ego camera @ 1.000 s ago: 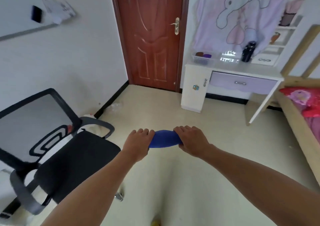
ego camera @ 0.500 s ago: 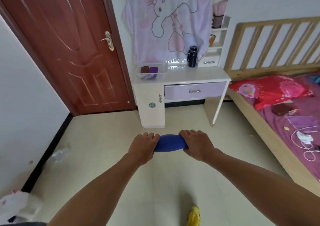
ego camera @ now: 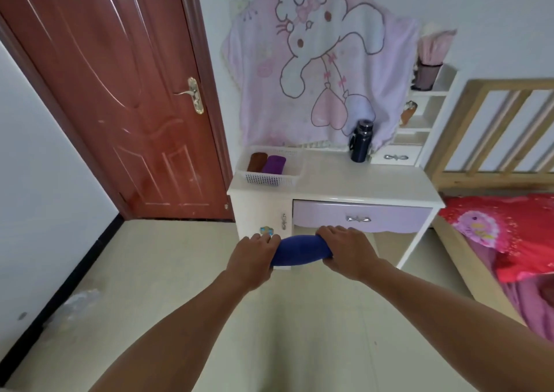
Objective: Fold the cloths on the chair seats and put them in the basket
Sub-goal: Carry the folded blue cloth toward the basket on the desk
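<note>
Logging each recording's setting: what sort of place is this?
Probably a child's bedroom: a wooden bed with red bedding, a white desk with a lilac drawer, and a pink cartoon blanket hung behind it. The left hand and right hand grip a rolled blue cloth.

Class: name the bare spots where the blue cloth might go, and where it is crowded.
Free: in the basket, right of the purple cloth; the desk top between basket and bottle. Crowded: the basket's left, holding the brown cloth and purple cloth.

Arms outstretched, left grip [ego camera: 251,261] and right grip [ego camera: 349,250] curled round blue cloth [ego camera: 299,251].
</note>
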